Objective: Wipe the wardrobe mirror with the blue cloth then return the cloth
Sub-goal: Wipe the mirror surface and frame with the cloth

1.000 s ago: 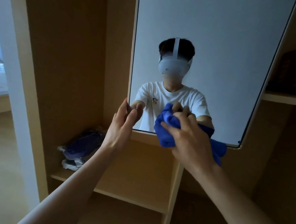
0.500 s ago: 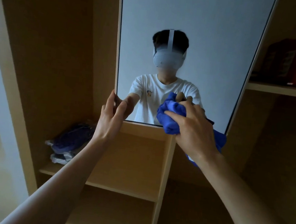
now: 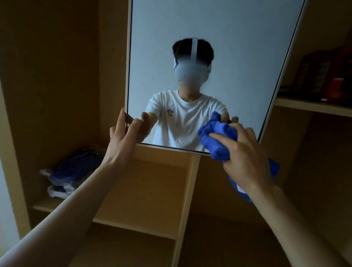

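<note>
Head view: right hand (image 3: pixel 246 153) grips bunched blue cloth (image 3: pixel 217 139) against mirror (image 3: pixel 212 40) bottom right corner. Left hand (image 3: pixel 125 137), fingers straight, steadies bottom left corner, probably touching. Wiping underway; next, sweep cloth across glass.

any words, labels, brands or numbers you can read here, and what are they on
No text here is legible.
Print on the dark red packages on the right wooden shelf: too blurred to read.
Graphic on the white T-shirt reflected in the wardrobe mirror: small, no letters discernible.
On the crumpled blue cloth: no lettering visible.
</note>
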